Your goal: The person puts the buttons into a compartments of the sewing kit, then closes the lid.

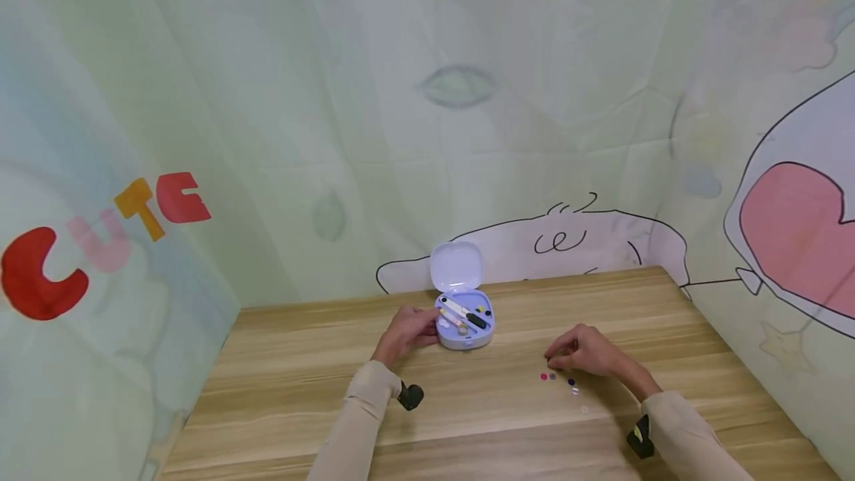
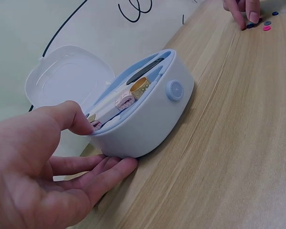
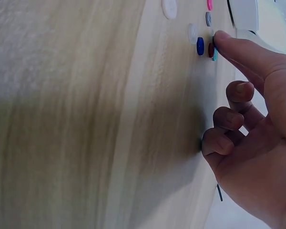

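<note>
A small lidded sewing box [image 1: 465,342], white outside and pale blue inside, stands on the table with its lid [image 1: 457,267] raised. My left hand [image 1: 409,329] holds its left side, the thumb on the rim and the fingers low against the wall. Inside lie a dark-handled tool [image 1: 476,320], a rolled tape measure [image 2: 124,100] and a gold thimble [image 2: 140,88]. My right hand [image 1: 588,351] is down at the tabletop, thumb and index fingertips close together among small buttons. Whether a button is between them is unclear. The other fingers curl inward.
Around the right hand lie a pink button [image 1: 544,376], a grey button [image 1: 552,376], a dark blue button [image 3: 200,46], a dark red button [image 3: 211,50] and a white button [image 3: 169,8]. Behind the wooden table [image 1: 280,392] hangs a printed cloth [image 1: 320,95].
</note>
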Motion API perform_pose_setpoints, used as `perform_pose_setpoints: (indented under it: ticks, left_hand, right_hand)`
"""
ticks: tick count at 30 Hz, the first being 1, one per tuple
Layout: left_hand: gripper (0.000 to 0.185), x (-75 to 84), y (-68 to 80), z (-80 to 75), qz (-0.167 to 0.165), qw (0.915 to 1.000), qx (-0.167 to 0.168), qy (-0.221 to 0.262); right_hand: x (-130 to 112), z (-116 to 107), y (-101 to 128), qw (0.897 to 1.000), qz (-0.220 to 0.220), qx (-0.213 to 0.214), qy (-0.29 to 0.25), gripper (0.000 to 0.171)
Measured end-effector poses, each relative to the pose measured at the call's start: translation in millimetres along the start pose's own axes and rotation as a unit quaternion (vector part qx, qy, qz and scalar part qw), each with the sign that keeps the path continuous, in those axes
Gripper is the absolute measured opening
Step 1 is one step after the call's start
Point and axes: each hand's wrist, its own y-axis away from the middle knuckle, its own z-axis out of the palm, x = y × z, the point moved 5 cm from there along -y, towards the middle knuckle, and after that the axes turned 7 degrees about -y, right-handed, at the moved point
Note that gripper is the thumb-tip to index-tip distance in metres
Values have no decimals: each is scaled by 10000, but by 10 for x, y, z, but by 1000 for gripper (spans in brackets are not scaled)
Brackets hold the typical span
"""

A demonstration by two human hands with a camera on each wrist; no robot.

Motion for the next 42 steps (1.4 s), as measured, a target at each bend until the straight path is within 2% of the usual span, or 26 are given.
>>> perform_pose_setpoints:
  ticks: [12,38,42]
  left_hand:
    - [32,35,22,6,104,9999,-64,50]
    - [32,12,-2,5,10,10000,-17,-56]
    - [33,12,-7,0,3,10000,-16,-97]
  right_hand:
    - [-12,-6,-12,9998,29,138,143,6]
    - [-128,-1,-87,9997,71,99,204,6]
    - [-183,-21,-135,9995,-117,163,240,7]
